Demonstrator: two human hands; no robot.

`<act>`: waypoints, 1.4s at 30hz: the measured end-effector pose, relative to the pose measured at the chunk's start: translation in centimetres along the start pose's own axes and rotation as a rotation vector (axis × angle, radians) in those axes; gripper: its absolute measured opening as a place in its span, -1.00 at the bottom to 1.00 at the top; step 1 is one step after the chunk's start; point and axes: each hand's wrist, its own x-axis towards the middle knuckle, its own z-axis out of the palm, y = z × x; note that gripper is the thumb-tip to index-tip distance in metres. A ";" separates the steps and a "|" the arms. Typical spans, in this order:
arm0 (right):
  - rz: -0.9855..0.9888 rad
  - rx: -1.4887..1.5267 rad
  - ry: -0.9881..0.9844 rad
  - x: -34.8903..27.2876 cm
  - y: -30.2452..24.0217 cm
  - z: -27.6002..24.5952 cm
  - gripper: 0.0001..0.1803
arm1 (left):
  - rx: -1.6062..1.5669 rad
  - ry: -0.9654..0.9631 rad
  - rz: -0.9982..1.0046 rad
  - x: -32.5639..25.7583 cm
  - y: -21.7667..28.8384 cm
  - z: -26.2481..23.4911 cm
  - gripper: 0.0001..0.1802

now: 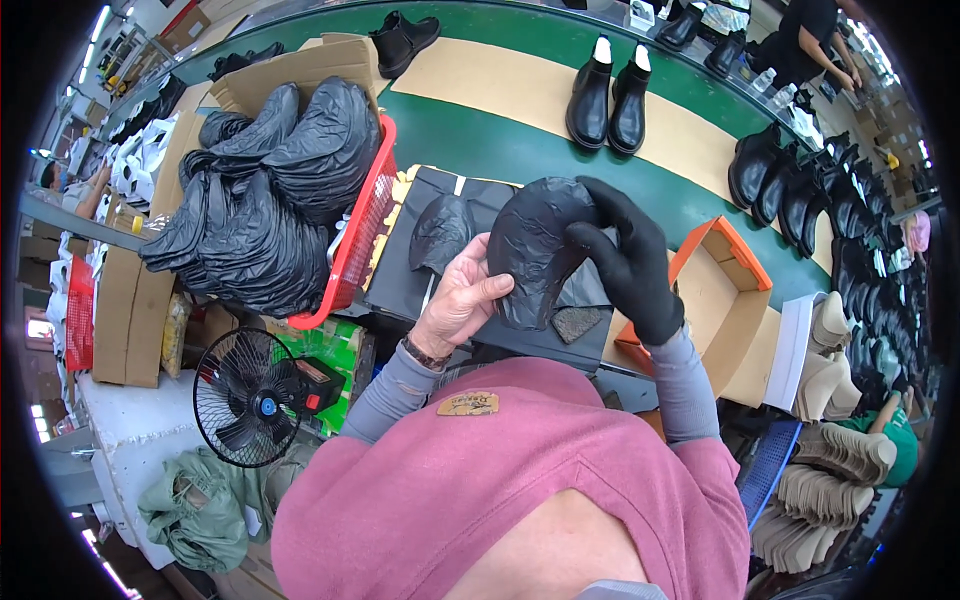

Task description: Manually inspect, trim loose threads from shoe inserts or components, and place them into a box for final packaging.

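The piece (535, 255), a curved pad in creased black plastic with a soft sheen, is upright between the two hands, above the worktop (470, 125). From the left, we see a corrugated carton (140, 320), then a crumpled green cloth (195, 508) and a fan (250, 398) with a round black wire guard. Above the fan is a pile (250, 230) of similar black, wrinkled shapes, overlapping so closely that we cannot count them; it hides most of what supports it. Beside it slants a red basket (360, 225) of latticed plastic.

Next, a smaller crinkled pad (442, 232) lies on a flat black board (400, 285), partly covered by the bare left hand (462, 298). That hand grips the piece's left edge, thumb in front, the other fingers partly hidden behind. Near its lower end we find a rough grey block (576, 323). Farther back stand two glossy black boots (608, 100). The right hand (628, 262), in a matte black glove, grips the upper right edge; black against black, its fingertips are hard to make out. An orange-rimmed shoebox (725, 285) sits beyond, its lower part cut off by the sleeve.
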 end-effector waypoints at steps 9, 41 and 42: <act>0.363 0.268 -0.350 3.1 11.7 2.2 -0.59 | 1.190 0.164 0.243 0.5 1.5 -1.4 -0.16; -0.227 -0.471 -0.423 -3.5 7.3 7.2 -0.30 | 1.805 0.007 0.546 0.7 -4.1 -6.4 -0.12; -0.236 -0.483 -0.394 -3.7 7.4 7.3 -0.30 | 1.812 -0.020 0.512 0.5 -3.5 -5.5 -0.08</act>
